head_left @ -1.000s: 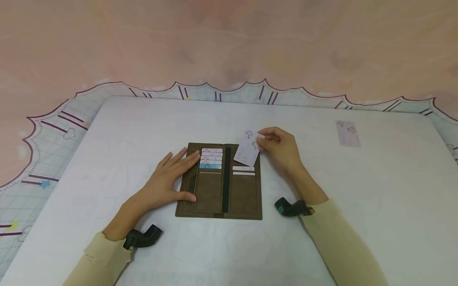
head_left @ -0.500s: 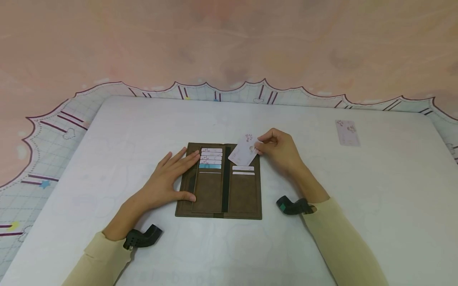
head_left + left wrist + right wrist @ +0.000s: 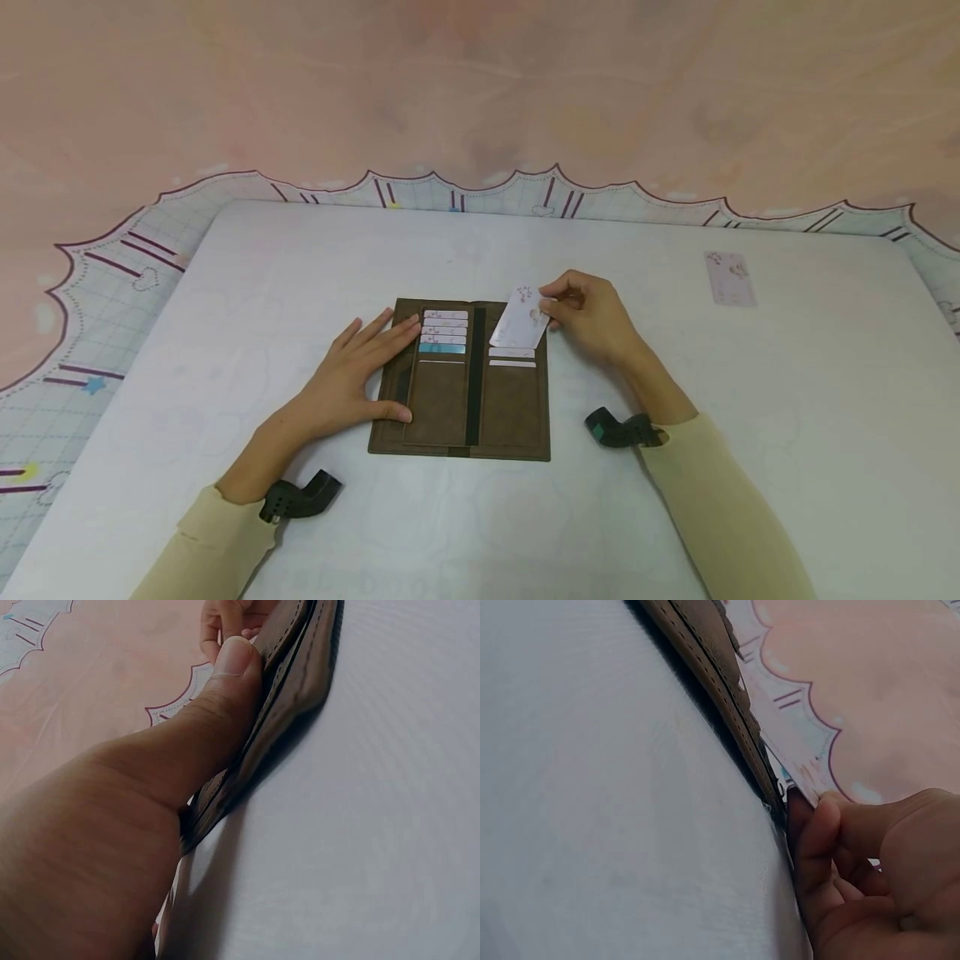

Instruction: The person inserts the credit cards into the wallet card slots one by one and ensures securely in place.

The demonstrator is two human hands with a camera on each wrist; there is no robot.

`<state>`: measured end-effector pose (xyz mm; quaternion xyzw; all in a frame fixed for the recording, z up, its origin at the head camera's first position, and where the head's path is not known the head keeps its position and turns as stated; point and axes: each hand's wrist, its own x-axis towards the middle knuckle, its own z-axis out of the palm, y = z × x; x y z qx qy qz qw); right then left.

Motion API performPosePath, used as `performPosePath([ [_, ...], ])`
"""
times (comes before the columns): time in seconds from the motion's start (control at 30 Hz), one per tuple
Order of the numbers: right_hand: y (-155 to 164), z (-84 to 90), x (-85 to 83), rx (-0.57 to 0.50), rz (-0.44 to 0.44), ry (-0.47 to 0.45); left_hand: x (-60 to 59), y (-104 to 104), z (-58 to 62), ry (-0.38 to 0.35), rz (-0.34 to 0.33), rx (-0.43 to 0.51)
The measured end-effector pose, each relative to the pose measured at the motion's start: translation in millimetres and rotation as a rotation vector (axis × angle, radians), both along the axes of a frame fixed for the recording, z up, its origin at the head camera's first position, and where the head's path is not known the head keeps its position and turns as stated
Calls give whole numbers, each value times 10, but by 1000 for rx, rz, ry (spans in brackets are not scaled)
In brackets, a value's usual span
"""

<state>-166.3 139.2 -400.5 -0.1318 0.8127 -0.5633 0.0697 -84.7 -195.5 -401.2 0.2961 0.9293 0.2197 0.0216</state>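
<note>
A brown wallet [image 3: 513, 412] lies unfolded on the white table, stitched edges showing in both wrist views. My left hand [image 3: 348, 379] rests on its left side with fingers spread, the thumb [image 3: 225, 697] pressing the leather. Between thumb and fingers my right hand [image 3: 592, 317] pinches a white card [image 3: 517, 321] with a pink floral print by its right edge. The card tilts over the upper right half of the wallet, its lower edge right at the top card slot. Several cards [image 3: 444, 331] sit stacked in the left slots, one blue; two white card edges [image 3: 512, 358] show in the right slots.
Another pink-printed card [image 3: 731, 280] lies flat on the table [image 3: 637, 533] at the far right. A patterned cloth with a scalloped border [image 3: 480, 196] runs around the table's back and left edges. Black wrist cameras [image 3: 622, 429] sit on both wrists.
The right hand has lowered the card slightly toward the right slots and turned it more upright, after a small swing to the left. The left hand and wallet have stayed in place.
</note>
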Motion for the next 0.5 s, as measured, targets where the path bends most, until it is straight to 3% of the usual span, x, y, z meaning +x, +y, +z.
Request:
performPosePath([
  [0.5, -22, 31, 3, 179, 82, 111, 1, 8, 15, -16, 6, -15],
])
